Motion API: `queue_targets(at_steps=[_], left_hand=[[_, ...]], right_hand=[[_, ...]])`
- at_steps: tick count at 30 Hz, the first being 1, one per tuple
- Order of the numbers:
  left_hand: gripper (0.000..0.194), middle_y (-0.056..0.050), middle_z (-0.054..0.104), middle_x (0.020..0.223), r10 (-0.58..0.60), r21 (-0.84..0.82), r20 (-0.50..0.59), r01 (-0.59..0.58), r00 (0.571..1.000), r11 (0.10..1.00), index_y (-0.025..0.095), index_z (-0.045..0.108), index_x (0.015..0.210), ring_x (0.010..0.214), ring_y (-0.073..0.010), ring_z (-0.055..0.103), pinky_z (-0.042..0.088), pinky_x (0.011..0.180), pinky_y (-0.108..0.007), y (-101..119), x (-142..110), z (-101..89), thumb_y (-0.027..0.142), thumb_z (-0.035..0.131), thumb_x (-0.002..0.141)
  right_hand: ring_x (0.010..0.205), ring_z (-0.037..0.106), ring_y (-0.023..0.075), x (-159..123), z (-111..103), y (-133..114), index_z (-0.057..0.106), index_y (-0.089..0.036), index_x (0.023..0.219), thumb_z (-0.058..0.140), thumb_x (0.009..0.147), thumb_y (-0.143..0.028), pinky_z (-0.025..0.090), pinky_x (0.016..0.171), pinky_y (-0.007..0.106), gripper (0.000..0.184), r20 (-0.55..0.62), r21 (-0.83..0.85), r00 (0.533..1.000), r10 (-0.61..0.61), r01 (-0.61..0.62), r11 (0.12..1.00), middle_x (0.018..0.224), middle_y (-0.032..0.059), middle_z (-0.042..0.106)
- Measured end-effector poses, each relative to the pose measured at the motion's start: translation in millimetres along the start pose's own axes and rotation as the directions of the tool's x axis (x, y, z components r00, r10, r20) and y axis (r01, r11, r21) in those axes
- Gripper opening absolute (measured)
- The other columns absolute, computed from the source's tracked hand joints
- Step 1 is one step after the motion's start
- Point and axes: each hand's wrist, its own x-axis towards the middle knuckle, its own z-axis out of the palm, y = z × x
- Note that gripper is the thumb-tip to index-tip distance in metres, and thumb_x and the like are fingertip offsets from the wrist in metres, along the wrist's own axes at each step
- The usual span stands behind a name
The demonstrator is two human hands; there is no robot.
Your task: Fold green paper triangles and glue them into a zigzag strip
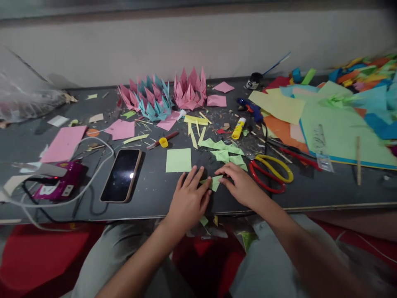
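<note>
A small light-green piece of folded paper [216, 183] lies on the dark table near its front edge, between my hands. My left hand [190, 199] rests on the table with fingers stretched and spread, its index fingertip pressing on the paper's left part. My right hand [241, 184] pinches the paper's right corner between thumb and curled fingers. Just beyond my left fingers is a flat light-green square [178, 160]. Several folded light-green pieces [221, 151] lie behind my right hand. Scissors [271, 171] with red and yellow handles sit to its right.
A phone [120, 176] and a purple power adapter [60, 180] with cables lie left. Pink and blue folded-paper crowns [155, 97] stand at the back. A glue stick [238, 128], glue gun [252, 109] and stacked coloured sheets [341, 124] are on the right.
</note>
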Motion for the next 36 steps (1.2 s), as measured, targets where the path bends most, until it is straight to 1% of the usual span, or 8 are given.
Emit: queue_targets(at_steps=[5,8,16,23,26,30,33,36], left_hand=[[0.034,-0.013,0.050,0.129,-0.146,0.000,-0.169,0.148,0.975,0.989,0.017,0.050,0.119,0.123,-0.0274,0.042,0.039,0.095,-0.047,-35,10,-7.0,0.028,0.047,0.087],[0.039,-0.015,0.053,0.126,-0.223,0.048,-0.154,0.233,0.963,0.971,0.015,0.049,0.119,0.118,-0.0306,0.047,0.040,0.093,-0.048,-47,13,-7.5,0.032,0.052,0.084],[0.021,-0.008,0.067,0.101,-0.195,0.080,-0.117,0.205,0.974,0.976,0.017,0.060,0.102,0.091,-0.0255,0.061,0.047,0.078,-0.038,-43,16,-13.5,0.024,0.054,0.083],[0.021,-0.007,0.068,0.095,-0.246,-0.101,-0.204,0.230,0.948,0.968,0.018,0.061,0.099,0.086,-0.0218,0.063,0.048,0.074,-0.032,-39,12,-18.5,0.030,0.049,0.087],[0.021,-0.005,0.067,0.098,-0.187,-0.336,-0.167,0.122,0.968,0.934,0.019,0.061,0.100,0.091,-0.0183,0.061,0.048,0.078,-0.030,-33,7,-21.8,0.032,0.050,0.087],[0.021,-0.004,0.066,0.100,0.085,-0.490,-0.098,-0.122,0.992,0.863,0.021,0.058,0.104,0.095,-0.0158,0.059,0.046,0.084,-0.030,-26,1,-26.3,0.031,0.050,0.088],[0.040,-0.007,0.064,0.108,0.141,-0.395,-0.152,-0.191,0.978,0.899,0.020,0.053,0.112,0.100,-0.0202,0.057,0.044,0.086,-0.036,-22,-3,-25.7,0.044,0.057,0.081],[0.048,-0.008,0.064,0.106,0.177,-0.221,-0.224,-0.227,0.958,0.948,0.018,0.053,0.111,0.095,-0.0221,0.058,0.044,0.082,-0.038,-18,-8,-19.5,0.048,0.062,0.075]], right_hand=[[0.088,0.057,0.0193,-5,0,0,0.060,-0.019,0.098,0.043,0.085,-0.014,0.047,0.078,0.035,0.022,-0.023,-0.087,0.999,-0.040,0.038,0.996,0.091,0.0071,0.059],[0.085,0.058,0.0184,-6,-3,-1,0.060,-0.019,0.096,0.045,0.084,-0.014,0.047,0.075,0.033,0.020,0.006,-0.081,1.000,-0.012,0.012,0.997,0.088,0.0062,0.059],[0.065,0.054,0.0145,-5,-10,-2,0.053,-0.021,0.073,0.052,0.080,-0.025,0.043,0.060,0.026,0.008,0.010,0.049,0.997,0.080,-0.081,0.996,0.071,0.0001,0.056],[0.053,0.051,0.0131,-4,-9,-4,0.048,-0.018,0.109,0.049,0.081,-0.035,0.042,0.055,0.025,0.032,-0.290,0.240,0.935,0.204,-0.135,0.961,0.063,-0.0014,0.057],[0.049,0.050,0.0119,-8,-6,-13,0.046,-0.018,0.116,0.052,0.080,-0.034,0.042,0.051,0.024,0.039,-0.201,0.340,0.966,0.161,-0.085,0.936,0.058,-0.0034,0.057],[0.053,0.057,0.0124,-13,-1,-21,0.057,-0.018,0.101,0.054,0.079,-0.033,0.045,0.051,0.023,0.026,-0.021,0.535,0.995,0.098,-0.071,0.842,0.061,-0.0008,0.062],[0.057,0.058,0.0119,-17,2,-23,0.064,-0.018,0.081,0.055,0.079,-0.027,0.046,0.053,0.023,0.012,-0.170,0.434,0.984,0.048,0.031,0.900,0.065,0.0015,0.063],[0.059,0.054,0.0118,-23,2,-22,0.067,-0.018,0.079,0.056,0.079,-0.019,0.045,0.055,0.024,0.011,-0.382,0.109,0.914,-0.138,0.192,0.975,0.065,0.0020,0.056]])
